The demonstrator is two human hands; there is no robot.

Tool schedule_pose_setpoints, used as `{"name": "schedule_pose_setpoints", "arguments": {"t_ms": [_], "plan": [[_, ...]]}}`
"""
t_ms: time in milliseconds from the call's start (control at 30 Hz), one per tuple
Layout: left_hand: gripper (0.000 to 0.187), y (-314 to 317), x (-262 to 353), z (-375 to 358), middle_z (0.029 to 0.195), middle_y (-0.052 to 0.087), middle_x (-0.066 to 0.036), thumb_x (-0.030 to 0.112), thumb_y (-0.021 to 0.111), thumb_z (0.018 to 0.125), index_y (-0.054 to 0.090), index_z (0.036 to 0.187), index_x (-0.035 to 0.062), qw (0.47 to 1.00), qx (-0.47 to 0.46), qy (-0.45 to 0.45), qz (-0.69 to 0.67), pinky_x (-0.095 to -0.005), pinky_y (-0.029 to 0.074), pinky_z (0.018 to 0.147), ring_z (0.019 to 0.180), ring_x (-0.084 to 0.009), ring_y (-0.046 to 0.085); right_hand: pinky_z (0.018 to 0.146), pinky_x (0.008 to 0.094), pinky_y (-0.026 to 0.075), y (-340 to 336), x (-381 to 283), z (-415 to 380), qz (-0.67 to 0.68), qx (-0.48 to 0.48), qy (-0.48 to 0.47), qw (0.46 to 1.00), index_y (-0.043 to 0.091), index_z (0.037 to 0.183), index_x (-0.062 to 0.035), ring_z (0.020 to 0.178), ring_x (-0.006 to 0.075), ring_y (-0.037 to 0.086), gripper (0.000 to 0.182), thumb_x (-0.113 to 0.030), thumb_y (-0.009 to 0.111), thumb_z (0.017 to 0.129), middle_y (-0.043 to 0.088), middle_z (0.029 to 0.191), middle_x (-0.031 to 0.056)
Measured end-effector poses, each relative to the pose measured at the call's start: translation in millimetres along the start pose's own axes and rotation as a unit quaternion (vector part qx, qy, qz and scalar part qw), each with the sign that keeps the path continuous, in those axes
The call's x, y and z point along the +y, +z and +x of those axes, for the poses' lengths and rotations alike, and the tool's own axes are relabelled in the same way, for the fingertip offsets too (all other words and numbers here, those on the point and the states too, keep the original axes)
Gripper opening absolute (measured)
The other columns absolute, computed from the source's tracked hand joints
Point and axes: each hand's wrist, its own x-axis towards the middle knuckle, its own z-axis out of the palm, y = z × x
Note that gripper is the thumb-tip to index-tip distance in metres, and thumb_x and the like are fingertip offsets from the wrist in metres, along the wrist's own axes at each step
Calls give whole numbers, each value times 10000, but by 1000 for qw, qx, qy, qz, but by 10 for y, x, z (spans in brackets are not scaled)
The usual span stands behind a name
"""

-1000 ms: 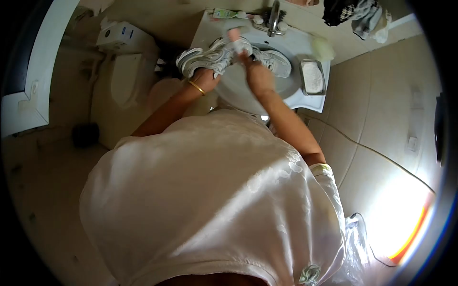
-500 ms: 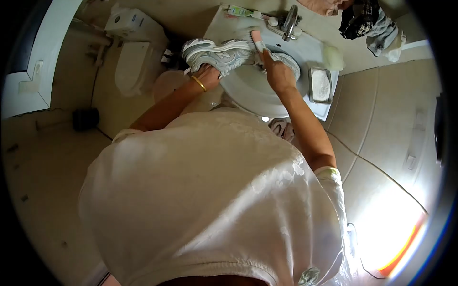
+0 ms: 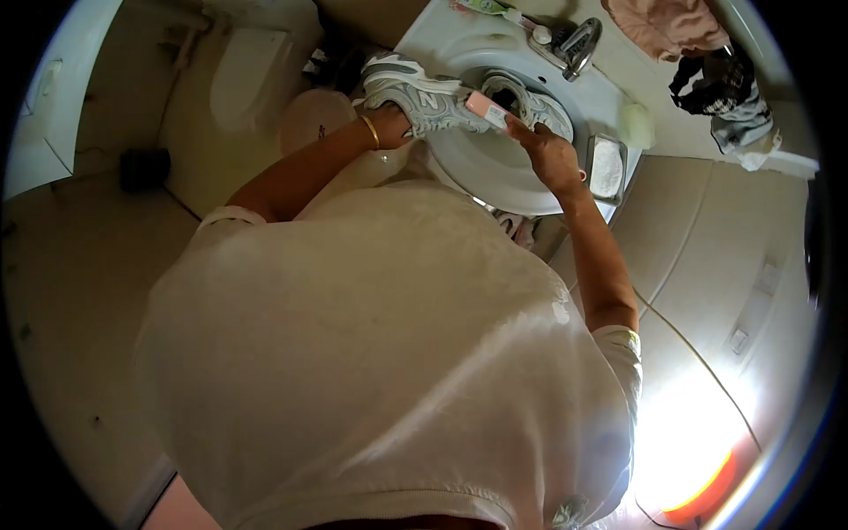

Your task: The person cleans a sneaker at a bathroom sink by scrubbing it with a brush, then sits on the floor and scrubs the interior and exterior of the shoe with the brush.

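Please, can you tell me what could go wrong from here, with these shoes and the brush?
The raised shoe extends past the sink's left edge; if the left hand loosens, it might fall outside.

The right hand works close to the dish; a wide stroke with the brush could knock it.

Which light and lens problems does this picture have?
Head view: glare burns out the lower right, above the orange object; a pale streak crosses the shirt; the lens leaves black corners and bends straight edges; the floor at left is dim.
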Motion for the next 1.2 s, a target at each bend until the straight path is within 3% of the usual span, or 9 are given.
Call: {"name": "schedule_pose_setpoints", "arguments": {"t_ms": [100,333,600,700,800,900,1033,1133,1200], "plan": [[551,125,-127,-36,1245,444,-199,348,585,778,435,1229,71,993,62,63,-78,-414,338,960,1137,-366,425,587,388,489,3,-40,14,-18,-17,-6,1000,447,1240,-306,697,306,593,423,-135,460,853,567,822,144],[495,404,-207,-98,1183,491,-193,409,538,819,497,1181,73,986,121,26,-115,-417,347,934,1065,-362,462,560,410,481,388,-862,748,-5,21,-84,996,361,1305,-296,678,321,595,560,-46,449,811,559,852,163],[418,300,-202,23,1145,518,-182,375,527,822,556,1093,59,962,249,26,-108,-411,381,892,1027,-346,491,583,446,474,115,-607,389,-6,-65,50,997,403,1286,-261,691,345,599,446,-131,443,861,591,809,175],[393,96,-106,5,1085,555,-176,348,539,816,559,1081,58,985,83,-69,-132,-393,415,840,967,-338,531,581,446,475,346,-1097,707,44,-34,36,998,412,1280,-240,688,359,594,425,-149,445,865,587,782,184],[351,343,-361,18,996,595,-170,320,549,817,578,1044,54,961,182,-38,-204,-383,435,796,918,-351,554,563,444,473,392,-1132,747,67,39,-20,997,412,1278,-216,660,369,588,414,-170,449,868,578,739,194],[349,329,-358,142,817,612,-182,365,561,797,617,892,34,937,204,-113,-259,-366,447,692,754,-322,576,554,449,466,284,-780,492,39,4,63,997,409,1279,-193,646,370,585,414,-163,447,868,577,723,198],[361,161,-180,364,722,615,-115,365,581,789,617,816,7,861,254,-110,-427,-344,436,643,669,-243,573,568,483,441,169,-695,474,35,-11,189,981,395,1285,-185,687,397,583,419,-122,415,871,593,754,224],[329,-95,-108,496,790,610,-65,308,601,785,611,865,-10,795,202,-182,-542,-306,442,662,730,-152,560,592,477,452,288,-1044,592,82,65,160,981,386,1290,-205,701,414,574,428,-108,392,873,576,784,252],[328,34,-147,588,870,604,-81,271,613,779,592,930,-19,658,257,-139,-694,-298,446,682,781,-160,562,603,467,475,269,-1054,592,87,95,147,981,339,1321,-248,725,391,589,456,-125,364,883,581,831,242]]}}
